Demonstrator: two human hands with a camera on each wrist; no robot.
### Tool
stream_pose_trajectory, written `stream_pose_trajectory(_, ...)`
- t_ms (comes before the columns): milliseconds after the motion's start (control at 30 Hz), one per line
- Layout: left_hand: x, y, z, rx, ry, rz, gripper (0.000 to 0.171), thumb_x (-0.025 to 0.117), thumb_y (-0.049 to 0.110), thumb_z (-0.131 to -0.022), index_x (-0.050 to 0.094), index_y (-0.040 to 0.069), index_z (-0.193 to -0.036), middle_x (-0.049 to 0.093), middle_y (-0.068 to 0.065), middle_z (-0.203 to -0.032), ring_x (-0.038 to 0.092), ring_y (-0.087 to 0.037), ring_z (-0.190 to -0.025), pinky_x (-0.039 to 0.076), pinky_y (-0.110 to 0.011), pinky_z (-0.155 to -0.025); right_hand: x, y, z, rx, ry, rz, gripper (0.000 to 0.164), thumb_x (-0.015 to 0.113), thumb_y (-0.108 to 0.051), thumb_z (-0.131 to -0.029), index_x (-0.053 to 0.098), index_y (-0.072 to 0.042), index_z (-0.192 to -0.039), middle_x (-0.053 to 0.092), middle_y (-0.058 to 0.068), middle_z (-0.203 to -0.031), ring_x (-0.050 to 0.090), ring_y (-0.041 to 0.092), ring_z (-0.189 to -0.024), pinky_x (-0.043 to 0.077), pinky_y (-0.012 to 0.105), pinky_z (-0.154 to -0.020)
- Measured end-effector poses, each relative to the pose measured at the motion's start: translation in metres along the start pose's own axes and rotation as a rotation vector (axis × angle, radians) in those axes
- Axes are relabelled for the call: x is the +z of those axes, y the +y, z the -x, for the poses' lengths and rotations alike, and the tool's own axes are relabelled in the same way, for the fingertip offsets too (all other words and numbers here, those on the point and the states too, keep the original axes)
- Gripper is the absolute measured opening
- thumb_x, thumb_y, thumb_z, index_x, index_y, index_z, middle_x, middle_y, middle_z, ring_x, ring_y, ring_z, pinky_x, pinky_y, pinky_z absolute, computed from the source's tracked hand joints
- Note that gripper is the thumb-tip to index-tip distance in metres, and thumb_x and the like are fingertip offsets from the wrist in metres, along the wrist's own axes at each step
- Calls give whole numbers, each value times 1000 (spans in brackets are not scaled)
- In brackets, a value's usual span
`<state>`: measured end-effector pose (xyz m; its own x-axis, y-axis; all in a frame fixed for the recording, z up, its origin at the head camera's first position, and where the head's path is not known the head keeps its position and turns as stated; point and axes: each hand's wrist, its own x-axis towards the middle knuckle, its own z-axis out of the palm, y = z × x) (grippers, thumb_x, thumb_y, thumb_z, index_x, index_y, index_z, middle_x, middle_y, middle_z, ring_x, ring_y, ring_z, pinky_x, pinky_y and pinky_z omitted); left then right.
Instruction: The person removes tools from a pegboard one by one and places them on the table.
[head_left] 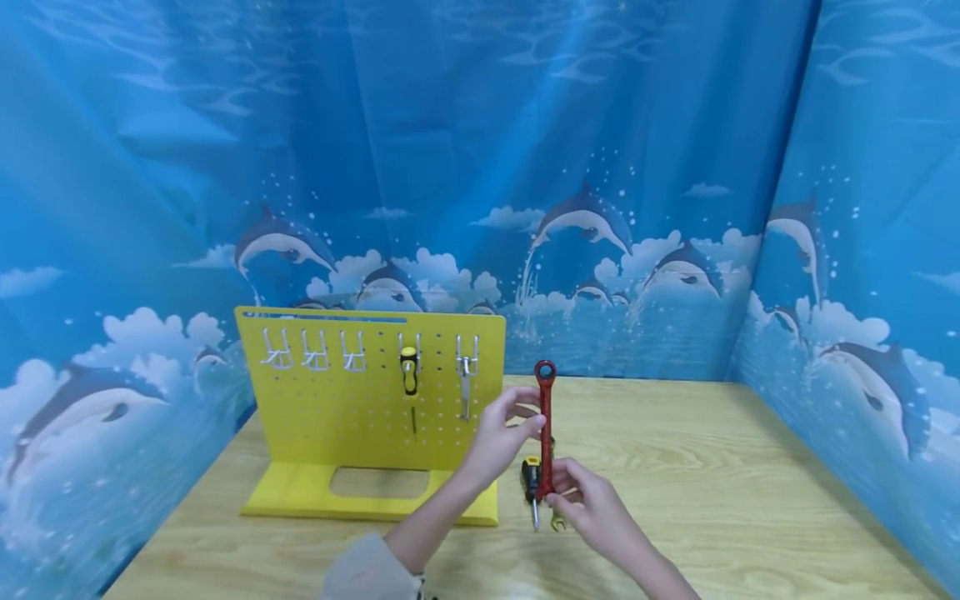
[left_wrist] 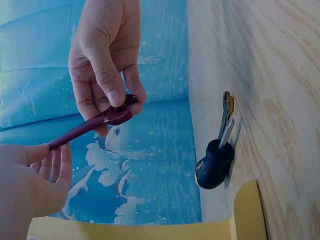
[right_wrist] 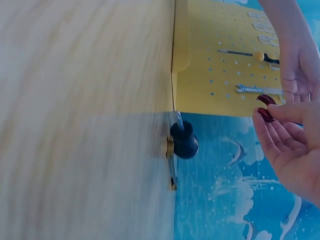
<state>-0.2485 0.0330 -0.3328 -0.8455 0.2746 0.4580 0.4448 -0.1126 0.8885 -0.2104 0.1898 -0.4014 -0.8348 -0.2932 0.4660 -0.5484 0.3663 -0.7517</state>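
A red combination wrench (head_left: 547, 437) stands nearly upright between both hands, ring end up, just right of the yellow pegboard. My left hand (head_left: 498, 433) pinches its shaft between thumb and fingers. Down at the open end, my right hand (head_left: 596, 510) holds it with thumb and fingertips; the right wrist view shows the red jaw tips (right_wrist: 266, 115) poking out there. Below the hands, a short screwdriver (left_wrist: 215, 165) with a black and yellow handle lies on the table beside a gold-coloured wrench (left_wrist: 227, 105), partly hidden behind the red one in the head view.
The yellow pegboard (head_left: 322, 425) stands on its base at the left. A yellow-black screwdriver (head_left: 409, 371) and a silver wrench (head_left: 465, 392) hang from it, and several metal hooks (head_left: 315, 354) hold nothing. A blue dolphin curtain (head_left: 450, 167) borders the wooden table (head_left: 712, 483).
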Motion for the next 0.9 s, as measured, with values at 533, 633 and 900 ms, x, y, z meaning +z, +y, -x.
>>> stream_pose_trajectory(533, 22, -48, -24, -54, -3, 90, 50, 57, -13, -81, 46, -4, -129, 57, -21, -107, 59, -25, -83, 55, -41, -70, -19, 23, 11, 76, -17, -17, 30, 64, 6, -81, 53, 11, -109, 61, 11, -86, 59, 16, -76, 54, 27, -66)
stream_pose_trajectory(633, 25, -56, -26, -86, -7, 100, 53, 58, -13, -81, 45, -2, -131, 57, -19, -108, 58, -23, -83, 55, -35, -69, -21, 26, 13, 108, -23, -31, 32, 64, 4, -81, 53, 12, -110, 60, 11, -86, 59, 16, -77, 54, 27, -67)
stream_pose_trajectory(900, 29, -75, -33, -148, -10, 175, 58, 59, -14, -80, 42, -1, -134, 57, -19, -108, 59, -22, -81, 56, -35, -67, -24, 32, 18, 155, -17, -17, 36, 66, 2, -79, 53, 13, -110, 59, 10, -90, 57, 20, -79, 53, 25, -70)
